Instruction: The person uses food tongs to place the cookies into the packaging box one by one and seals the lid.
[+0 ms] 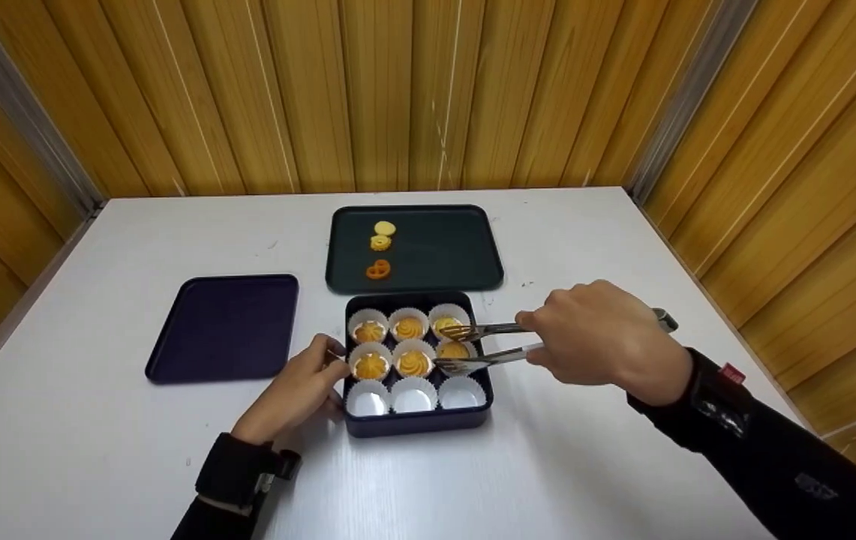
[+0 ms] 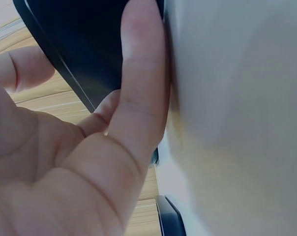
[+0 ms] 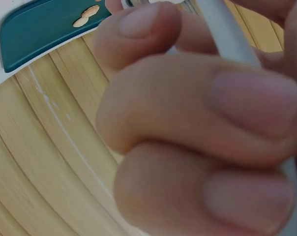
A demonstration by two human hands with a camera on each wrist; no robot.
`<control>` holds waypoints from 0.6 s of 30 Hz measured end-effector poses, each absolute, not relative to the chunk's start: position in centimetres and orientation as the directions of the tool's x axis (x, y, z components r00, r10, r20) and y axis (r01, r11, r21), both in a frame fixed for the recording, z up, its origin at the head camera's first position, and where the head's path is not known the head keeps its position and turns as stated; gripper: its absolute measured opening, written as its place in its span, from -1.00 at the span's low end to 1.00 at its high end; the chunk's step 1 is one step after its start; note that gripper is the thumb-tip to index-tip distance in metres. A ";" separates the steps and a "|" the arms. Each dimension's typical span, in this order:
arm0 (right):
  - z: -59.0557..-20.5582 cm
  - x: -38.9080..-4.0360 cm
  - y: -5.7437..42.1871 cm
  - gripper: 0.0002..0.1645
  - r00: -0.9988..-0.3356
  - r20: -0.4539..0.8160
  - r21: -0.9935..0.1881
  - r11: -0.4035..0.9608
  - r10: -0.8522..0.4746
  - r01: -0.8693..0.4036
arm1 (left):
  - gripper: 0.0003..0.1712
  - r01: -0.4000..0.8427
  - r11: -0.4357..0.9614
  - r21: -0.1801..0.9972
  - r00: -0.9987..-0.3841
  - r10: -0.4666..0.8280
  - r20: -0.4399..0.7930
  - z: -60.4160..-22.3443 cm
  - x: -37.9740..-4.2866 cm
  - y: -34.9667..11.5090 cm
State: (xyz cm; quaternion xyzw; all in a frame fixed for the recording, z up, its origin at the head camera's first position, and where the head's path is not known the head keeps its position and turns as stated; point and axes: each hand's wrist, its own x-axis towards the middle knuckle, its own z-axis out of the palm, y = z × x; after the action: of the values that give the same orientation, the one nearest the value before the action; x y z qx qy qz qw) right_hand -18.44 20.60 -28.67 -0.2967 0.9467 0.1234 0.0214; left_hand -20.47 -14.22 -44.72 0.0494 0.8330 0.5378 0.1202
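Note:
My right hand (image 1: 600, 337) grips a pair of metal tongs (image 1: 499, 358), fingers curled round the handles. The tong jaws are apart over the right column of a dark divided-looking box (image 1: 420, 426), with a piped cookie (image 1: 454, 350) between their tips. White paper cups fill the box; the back and middle rows hold golden cookies. In the front row, three cups (image 1: 414, 395) show bare insides. My left hand (image 1: 304, 386) touches the box's left wall, and in the left wrist view a fairly straight finger (image 2: 141, 73) lies along its dark side.
Behind the box lies a dark green tray (image 1: 443, 247) with two pale yellow biscuits (image 1: 381, 243) and a pretzel (image 1: 378, 270). A flat purple tray (image 1: 225, 326) lies at the left on the white table (image 1: 97, 442). Wood-patterned walls (image 1: 375, 97) stand behind and at the sides.

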 end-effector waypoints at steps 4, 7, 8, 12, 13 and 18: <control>-28.6 -18.4 20.0 -0.87 -0.827 -0.129 0.245 0.791 -0.547 -0.561 | -0.67 -0.045 0.422 0.906 -0.967 0.211 -0.146 -44.7 -20.4 -14.2; -28.6 -18.4 19.9 -0.86 -0.830 -0.121 0.255 0.791 -0.545 -0.556 | -0.67 -0.038 0.430 0.902 -0.968 0.209 -0.140 -44.7 -20.4 -14.2; -28.6 -18.4 20.0 -0.85 -0.831 -0.117 0.257 0.792 -0.544 -0.554 | -0.67 -0.036 0.433 0.901 -0.968 0.209 -0.139 -44.7 -20.4 -14.2; -28.6 -18.3 20.1 -0.80 -0.837 -0.109 0.250 0.801 -0.536 -0.545 | -0.67 -0.034 0.433 0.901 -0.968 0.209 -0.137 -44.7 -20.4 -14.2; -28.7 -18.3 20.1 -0.79 -0.839 -0.109 0.246 0.803 -0.534 -0.543 | -0.67 -0.034 0.432 0.901 -0.968 0.210 -0.137 -44.7 -20.4 -14.2; -28.6 -18.2 20.1 -0.77 -0.843 -0.111 0.229 0.812 -0.526 -0.536 | -0.66 -0.041 0.432 0.901 -0.968 0.207 -0.143 -44.6 -20.4 -14.2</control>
State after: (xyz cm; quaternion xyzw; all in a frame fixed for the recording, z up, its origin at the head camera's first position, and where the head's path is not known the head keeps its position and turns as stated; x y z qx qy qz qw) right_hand -18.24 20.12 -28.57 -0.2790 0.9517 0.1268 0.0213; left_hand -20.37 -14.20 -44.59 0.0497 0.8382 0.5304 0.1168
